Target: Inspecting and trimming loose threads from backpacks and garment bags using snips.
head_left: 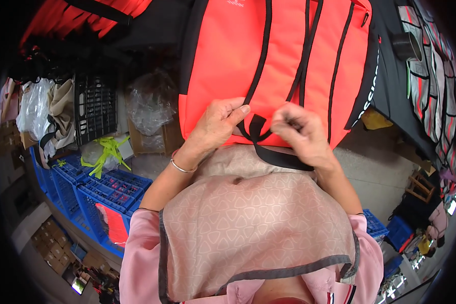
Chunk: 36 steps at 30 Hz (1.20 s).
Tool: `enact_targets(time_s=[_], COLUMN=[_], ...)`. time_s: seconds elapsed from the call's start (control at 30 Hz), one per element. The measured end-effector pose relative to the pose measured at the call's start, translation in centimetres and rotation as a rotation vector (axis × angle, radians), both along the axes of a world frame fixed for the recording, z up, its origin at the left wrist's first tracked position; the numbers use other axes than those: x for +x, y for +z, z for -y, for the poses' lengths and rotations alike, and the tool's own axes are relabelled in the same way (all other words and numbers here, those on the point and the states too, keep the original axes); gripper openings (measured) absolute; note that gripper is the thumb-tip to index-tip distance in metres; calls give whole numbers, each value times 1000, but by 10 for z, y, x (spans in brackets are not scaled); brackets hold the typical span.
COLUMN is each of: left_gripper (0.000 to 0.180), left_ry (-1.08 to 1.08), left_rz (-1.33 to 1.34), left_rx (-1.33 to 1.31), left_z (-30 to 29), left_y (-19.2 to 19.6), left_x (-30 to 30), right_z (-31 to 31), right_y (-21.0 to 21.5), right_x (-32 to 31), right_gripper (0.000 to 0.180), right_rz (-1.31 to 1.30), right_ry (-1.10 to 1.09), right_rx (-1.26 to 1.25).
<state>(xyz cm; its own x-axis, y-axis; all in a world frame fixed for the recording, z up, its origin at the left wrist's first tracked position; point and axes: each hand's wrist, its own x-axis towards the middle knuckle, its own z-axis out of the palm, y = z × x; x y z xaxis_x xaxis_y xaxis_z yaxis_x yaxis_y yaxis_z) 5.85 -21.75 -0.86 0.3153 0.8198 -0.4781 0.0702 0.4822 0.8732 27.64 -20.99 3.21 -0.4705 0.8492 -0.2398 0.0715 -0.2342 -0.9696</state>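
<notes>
A bright coral-red backpack (223,55) with black side panels lies in front of me, its padded shoulder straps (280,45) edged in black and facing up. At the lower end of one strap, my left hand (215,126) pinches the strap's edge between thumb and fingers. Just right of it, my right hand (305,134) is curled closed, slightly blurred; what its fingers hold is hidden. A black webbing loop (257,124) shows between the two hands. From there a black webbing tail (283,158) runs right, passing under my right wrist.
Blue plastic crates (111,190) stand at my left, with neon yellow-green strips (109,154) on top. Beyond them are a black crate (93,109) and clear plastic bags (152,104). Grey bag pieces (430,86) hang at the far right, above a small wooden stool (419,186).
</notes>
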Motion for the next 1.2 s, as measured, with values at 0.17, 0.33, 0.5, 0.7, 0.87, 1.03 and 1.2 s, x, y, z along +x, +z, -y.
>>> enact_targets(time_s=[0.17, 0.33, 0.5, 0.7, 0.87, 1.03, 1.2], left_gripper=[25, 24, 22, 23, 31, 31, 25], left_ry=[81, 16, 34, -74, 28, 16, 85], left_rz=[56, 57, 30, -68, -40, -49, 72], left_rx=[19, -3, -4, 105, 149, 136, 27], left_z=[0, -2, -1, -3, -1, 0, -1], left_y=[3, 5, 2, -2, 1, -4, 10], left_x=[7, 3, 4, -4, 8, 4, 11], right_z=[-6, 2, 2, 6, 6, 4, 7], right_y=[-5, -8, -19, -14, -22, -2, 9], right_x=[17, -11, -14, -14, -12, -4, 11], right_gripper=[12, 24, 28, 19, 14, 17, 34], right_rz=[179, 313, 472, 310, 170, 241, 319], right_ry=[-34, 41, 181, 146, 24, 94, -145], right_rx=[184, 435, 622, 379, 180, 137, 325])
